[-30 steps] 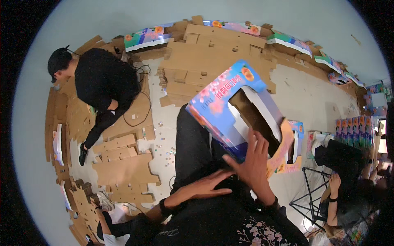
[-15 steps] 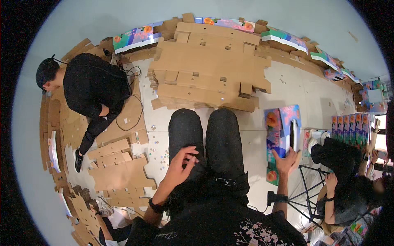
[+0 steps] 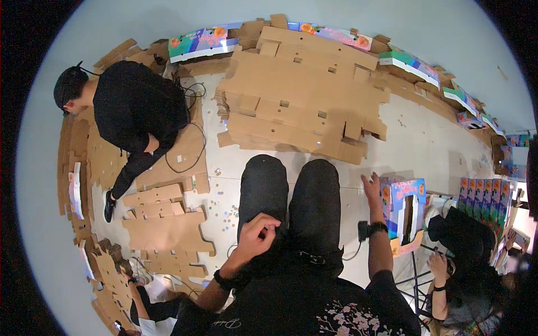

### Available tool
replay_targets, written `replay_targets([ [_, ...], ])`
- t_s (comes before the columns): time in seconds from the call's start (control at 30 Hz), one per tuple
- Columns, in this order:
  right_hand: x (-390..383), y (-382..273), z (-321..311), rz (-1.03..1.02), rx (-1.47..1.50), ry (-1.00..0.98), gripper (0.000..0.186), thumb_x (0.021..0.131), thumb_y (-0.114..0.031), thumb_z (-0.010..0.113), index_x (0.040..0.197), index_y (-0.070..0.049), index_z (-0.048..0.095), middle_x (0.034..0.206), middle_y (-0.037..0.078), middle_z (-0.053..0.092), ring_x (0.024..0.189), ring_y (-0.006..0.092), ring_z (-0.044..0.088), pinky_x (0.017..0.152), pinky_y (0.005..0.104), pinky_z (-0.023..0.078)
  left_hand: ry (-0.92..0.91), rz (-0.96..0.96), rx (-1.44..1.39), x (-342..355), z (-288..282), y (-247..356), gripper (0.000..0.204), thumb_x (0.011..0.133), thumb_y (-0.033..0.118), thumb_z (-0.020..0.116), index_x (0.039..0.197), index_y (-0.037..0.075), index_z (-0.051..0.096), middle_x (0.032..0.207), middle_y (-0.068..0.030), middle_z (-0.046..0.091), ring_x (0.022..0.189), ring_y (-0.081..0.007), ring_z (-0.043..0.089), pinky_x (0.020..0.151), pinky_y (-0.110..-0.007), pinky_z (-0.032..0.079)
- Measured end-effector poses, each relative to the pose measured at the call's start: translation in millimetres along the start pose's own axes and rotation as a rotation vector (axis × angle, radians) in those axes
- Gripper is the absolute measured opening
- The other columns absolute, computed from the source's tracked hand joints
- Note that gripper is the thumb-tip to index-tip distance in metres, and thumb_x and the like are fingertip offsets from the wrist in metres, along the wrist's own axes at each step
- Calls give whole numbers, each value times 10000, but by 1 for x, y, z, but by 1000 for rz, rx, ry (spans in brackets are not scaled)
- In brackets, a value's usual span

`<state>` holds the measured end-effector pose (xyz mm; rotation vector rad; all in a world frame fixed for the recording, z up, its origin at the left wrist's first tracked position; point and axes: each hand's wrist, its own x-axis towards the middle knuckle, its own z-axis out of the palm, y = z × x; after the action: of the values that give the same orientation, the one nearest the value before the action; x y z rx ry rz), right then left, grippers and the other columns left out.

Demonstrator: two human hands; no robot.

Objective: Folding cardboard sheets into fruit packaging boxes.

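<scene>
My left hand (image 3: 259, 234) rests over my left thigh, its fingers curled in, with nothing visible in them. My right hand (image 3: 371, 189) is beyond my right knee, open, with its fingers apart and nothing in them. Just to the right of that hand and forearm stands a colourful printed cardboard box (image 3: 395, 211) in blue, pink and orange, with a long dark cut-out in its side. Whether the hand still touches the box's edge I cannot tell.
A stack of flat brown cardboard blanks (image 3: 305, 84) lies ahead of my knees. More flat cardboard (image 3: 168, 229) is on the left floor, near a crouching person in black (image 3: 134, 106). Several printed boxes (image 3: 485, 199) stand in a row at right, beside another person (image 3: 462, 274).
My right hand has let go of the printed box and moved up and left of it. The box is now upright farther right. My left fingers have curled in more. The view has shifted slightly.
</scene>
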<state>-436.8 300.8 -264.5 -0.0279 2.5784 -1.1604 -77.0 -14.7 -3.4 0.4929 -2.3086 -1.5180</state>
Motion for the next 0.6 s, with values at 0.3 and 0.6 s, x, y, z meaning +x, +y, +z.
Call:
replay_targets([
  [0.3, 32, -87, 61, 58, -155, 113, 707, 902, -351, 661, 1426, 64, 432, 1236, 287, 637, 1147, 401, 631, 957, 447, 514, 39, 96, 46, 4, 1, -4, 169, 861, -45, 627, 995, 45, 678, 933, -103, 692, 616, -160, 670, 512, -259, 527],
  [0.6, 3, -159, 49, 13, -461, 26, 651, 842, -462, 647, 1251, 42, 586, 1222, 301, 644, 1176, 439, 609, 997, 489, 480, 58, 104, 73, 0, 8, -7, 157, 869, -31, 629, 1008, 42, 646, 922, -91, 690, 597, -142, 658, 512, -252, 515],
])
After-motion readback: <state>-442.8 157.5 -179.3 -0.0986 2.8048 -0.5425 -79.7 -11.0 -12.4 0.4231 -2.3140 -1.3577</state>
